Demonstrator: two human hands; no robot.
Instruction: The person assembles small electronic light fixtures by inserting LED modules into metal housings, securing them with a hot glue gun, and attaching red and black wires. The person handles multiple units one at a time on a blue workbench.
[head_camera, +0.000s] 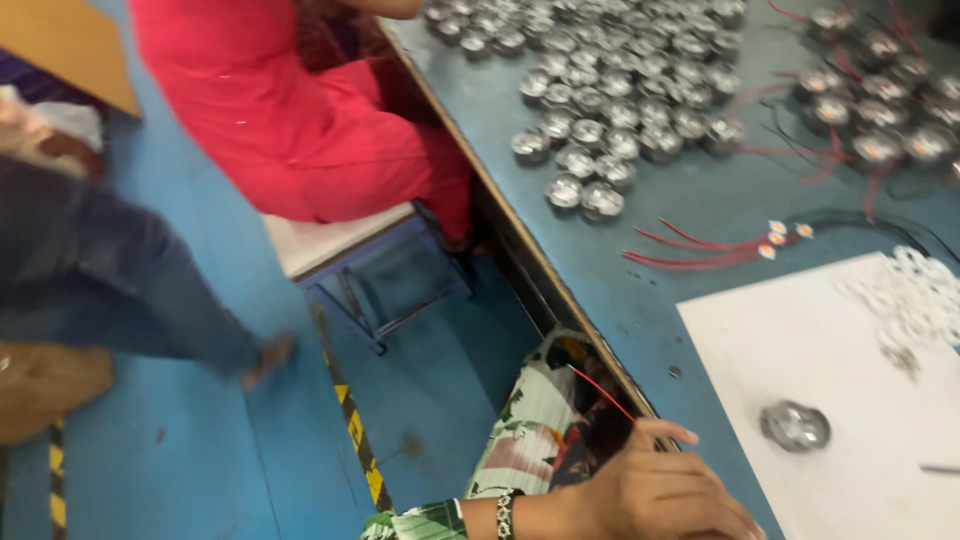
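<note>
At the far left a person in dark trousers (110, 290) stands blurred on the blue floor (200, 440), and next to them a person in red clothing (290, 110) sits on a white-topped stool (340, 245) at the edge of the blue workbench (620, 280). Low in the middle your left hand (665, 490), with a beaded bracelet (505, 515) at the wrist, is closed in a pinch on a thin red wire (605, 392) that runs up and left over your floral-clad lap. Your right hand is out of view. Right of your hand, a single round metal housing (795, 425) lies on a white sheet (830, 360). Above, red-wired LED leads (700, 250) and a mass of silver housings (610, 90) cover the bench
</note>
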